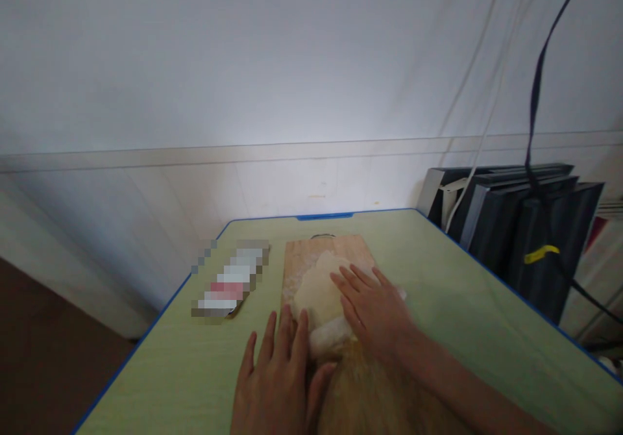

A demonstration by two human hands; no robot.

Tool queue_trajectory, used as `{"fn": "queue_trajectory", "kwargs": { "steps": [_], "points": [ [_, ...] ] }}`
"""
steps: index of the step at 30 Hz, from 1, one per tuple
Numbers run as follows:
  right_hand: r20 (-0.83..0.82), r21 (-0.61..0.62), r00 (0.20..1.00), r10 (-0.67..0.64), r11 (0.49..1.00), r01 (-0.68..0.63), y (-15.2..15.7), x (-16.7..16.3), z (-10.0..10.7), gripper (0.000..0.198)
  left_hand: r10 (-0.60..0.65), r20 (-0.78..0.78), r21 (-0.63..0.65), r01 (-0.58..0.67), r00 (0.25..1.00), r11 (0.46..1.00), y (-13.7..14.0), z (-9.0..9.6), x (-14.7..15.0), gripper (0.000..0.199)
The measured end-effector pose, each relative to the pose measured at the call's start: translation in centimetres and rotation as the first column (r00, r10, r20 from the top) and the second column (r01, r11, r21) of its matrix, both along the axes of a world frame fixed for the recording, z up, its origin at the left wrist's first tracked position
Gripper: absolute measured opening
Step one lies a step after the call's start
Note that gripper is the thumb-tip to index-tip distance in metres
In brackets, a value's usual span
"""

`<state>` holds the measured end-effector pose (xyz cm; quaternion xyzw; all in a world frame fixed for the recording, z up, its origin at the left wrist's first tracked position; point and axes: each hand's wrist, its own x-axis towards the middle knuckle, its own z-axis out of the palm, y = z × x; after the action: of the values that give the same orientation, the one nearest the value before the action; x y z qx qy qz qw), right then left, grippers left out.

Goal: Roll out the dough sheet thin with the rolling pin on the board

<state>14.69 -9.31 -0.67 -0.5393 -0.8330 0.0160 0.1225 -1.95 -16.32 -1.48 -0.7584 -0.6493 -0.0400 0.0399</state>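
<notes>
A pale, flattened sheet of dough [318,289] lies on a wooden cutting board [294,253] dusted with white flour. Across the near edge of the dough runs a whitish, roll-shaped thing [331,337]; whether it is a floured rolling pin or rolled dough I cannot tell. My right hand [377,308] lies over the dough's right side with its fingers stretched out. At the left end of the roll, my left hand [277,376] is spread, fingers pointing away from me. Both palms are hidden from view.
The board rests on a green table [160,370] with blue edging. A blurred-out packet-like item [233,282] lies left of the board. Dark flat panels [525,240] lean at the right, where a black strap [535,84] hangs. Something brown and blurry [379,396] covers the near middle.
</notes>
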Motion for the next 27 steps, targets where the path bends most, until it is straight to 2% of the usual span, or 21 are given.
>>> {"fn": "queue_trajectory", "kwargs": {
  "steps": [6,11,14,18,21,25,27],
  "points": [
    [-0.010,-0.004,1.000,0.013,1.000,-0.014,1.3,-0.7,0.5,0.046,0.077,0.027,-0.051,-0.076,0.997,0.996,2.0,1.5,0.2,0.045],
    [-0.021,-0.088,0.990,0.140,0.986,-0.141,2.8,1.1,1.5,0.049,0.088,0.027,-0.043,-0.087,0.996,0.995,1.7,1.3,0.2,0.045],
    [0.000,-0.178,0.997,0.071,0.982,-0.070,4.7,2.2,1.5,0.048,0.097,0.038,-0.050,-0.095,0.995,0.994,1.3,1.3,0.4,0.045],
    [-0.007,-0.261,1.000,-0.030,0.965,0.027,7.1,2.4,1.0,0.048,0.130,0.061,-0.123,-0.122,0.990,0.985,1.4,2.4,0.6,0.045],
    [0.019,-0.254,0.998,-0.057,0.965,0.060,7.5,2.1,0.7,0.051,0.082,0.106,-0.205,-0.059,0.991,0.977,2.3,3.2,-0.2,0.046],
    [0.052,-0.254,0.996,-0.069,0.964,0.080,7.2,1.9,0.7,0.052,-0.156,0.168,-0.216,0.190,0.973,0.958,4.2,3.3,-1.8,0.043],
    [0.067,-0.230,0.995,-0.078,0.969,0.092,7.1,1.8,0.6,0.052,-0.222,0.166,-0.197,0.253,0.961,0.947,5.1,3.1,-2.2,0.043]
  ]
}}
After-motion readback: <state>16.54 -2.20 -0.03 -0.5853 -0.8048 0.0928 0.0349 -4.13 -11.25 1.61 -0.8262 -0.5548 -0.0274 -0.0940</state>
